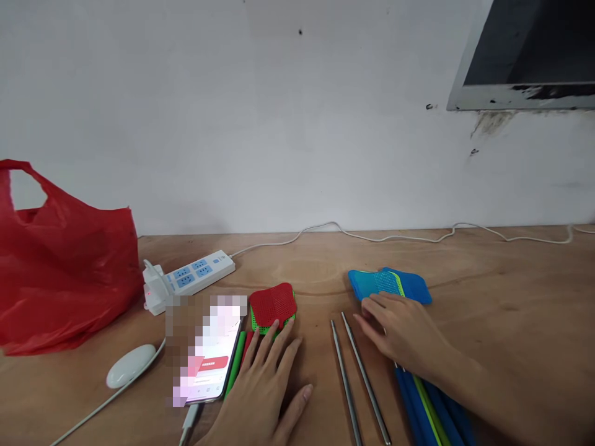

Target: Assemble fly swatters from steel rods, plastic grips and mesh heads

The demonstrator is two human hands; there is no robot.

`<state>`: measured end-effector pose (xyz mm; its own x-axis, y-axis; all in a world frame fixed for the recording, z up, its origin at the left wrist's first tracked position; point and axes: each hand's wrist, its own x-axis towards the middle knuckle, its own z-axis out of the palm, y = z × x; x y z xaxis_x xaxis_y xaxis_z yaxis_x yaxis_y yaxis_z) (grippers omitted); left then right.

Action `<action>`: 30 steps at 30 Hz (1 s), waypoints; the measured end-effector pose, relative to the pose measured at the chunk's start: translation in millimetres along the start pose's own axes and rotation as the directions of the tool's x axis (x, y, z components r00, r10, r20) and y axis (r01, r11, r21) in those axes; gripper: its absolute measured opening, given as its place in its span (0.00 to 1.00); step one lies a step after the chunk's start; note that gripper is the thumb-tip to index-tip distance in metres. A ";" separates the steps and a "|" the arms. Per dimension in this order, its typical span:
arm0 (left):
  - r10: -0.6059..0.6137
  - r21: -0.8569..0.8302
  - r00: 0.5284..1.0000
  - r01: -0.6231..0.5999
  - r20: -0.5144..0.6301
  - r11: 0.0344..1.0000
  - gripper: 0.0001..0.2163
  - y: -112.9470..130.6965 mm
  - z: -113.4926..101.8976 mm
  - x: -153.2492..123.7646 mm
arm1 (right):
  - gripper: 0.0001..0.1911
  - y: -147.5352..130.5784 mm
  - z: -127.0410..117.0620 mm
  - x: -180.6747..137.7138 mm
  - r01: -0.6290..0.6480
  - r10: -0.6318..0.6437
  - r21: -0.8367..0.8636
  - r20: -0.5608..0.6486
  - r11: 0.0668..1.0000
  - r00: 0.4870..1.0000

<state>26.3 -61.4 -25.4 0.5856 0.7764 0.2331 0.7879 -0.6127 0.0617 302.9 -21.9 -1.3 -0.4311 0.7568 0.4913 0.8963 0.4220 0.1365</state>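
My left hand (260, 384) lies with its fingers spread over the red fly swatter (274, 303) and the green fly swatter (237, 359) beneath it. Their mesh heads point away from me, and the hand hides parts of the handles. At the right, my right hand (404, 328) rests at the near edge of the blue fly swatters (416, 288), its thumb apart from its slightly bent fingers. A yellow-green swatter shows among the blue ones, its yellow-green handle (432, 402) running toward me under my wrist. Two thin metal rods (357, 378) lie between my hands.
Left of my left hand lies a lit phone (214, 353), partly blurred, with a white cable plugged in. A white power strip (199, 272) sits behind it. Further left are a white oval mouse-like object (131, 365) and a red plastic bag (69, 272). A wall (297, 124) closes the table's back.
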 end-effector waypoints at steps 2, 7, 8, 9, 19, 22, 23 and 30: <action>0.011 -0.017 0.999 -0.011 -0.030 1.000 0.23 0.3 0.5 0.2 | 0.12 -5.9 2.6 -3.0 0.074 -0.074 0.063 -0.010 0.995 0.997; 0.008 0.062 0.995 -0.001 -0.104 0.998 0.26 -2.7 5.8 -1.2 | 0.12 -9.4 8.8 -9.0 0.096 -0.101 0.158 0.026 0.983 0.995; 0.004 0.080 0.994 0.004 -0.106 0.997 0.26 -3.5 6.8 -1.8 | 0.12 -9.1 9.3 -9.7 0.093 -0.100 0.174 0.032 0.980 0.994; 0.005 0.093 0.995 0.005 -0.102 0.996 0.27 -3.9 7.4 -2.4 | 0.12 -8.8 9.6 -10.2 0.091 -0.100 0.189 0.036 0.978 0.994; 0.066 0.029 0.991 -0.063 -0.117 0.998 0.23 0.7 -1.3 -5.6 | 0.14 -7.7 3.1 -10.8 0.099 -0.102 0.316 -0.006 0.943 0.995; 0.043 0.090 0.984 -0.027 -0.176 0.996 0.22 -4.0 1.4 -2.9 | 0.15 -9.0 -0.9 -10.7 0.111 -0.131 0.361 0.030 0.926 0.991; 0.034 0.104 0.983 -0.016 -0.180 0.994 0.21 -4.8 1.5 -1.7 | 0.15 -9.6 -2.3 -10.6 0.121 -0.151 0.386 0.046 0.914 0.988; 0.038 0.001 0.997 -0.038 -0.069 0.999 0.15 2.6 -14.5 3.3 | 0.08 -13.2 -9.6 -9.5 0.142 -0.233 0.512 0.118 0.847 0.965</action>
<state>27.5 -62.6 -10.4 0.6006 0.7404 0.3018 0.7651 -0.6418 0.0520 296.1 -39.5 0.5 -0.6373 0.6909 0.3413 0.6448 0.7207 -0.2548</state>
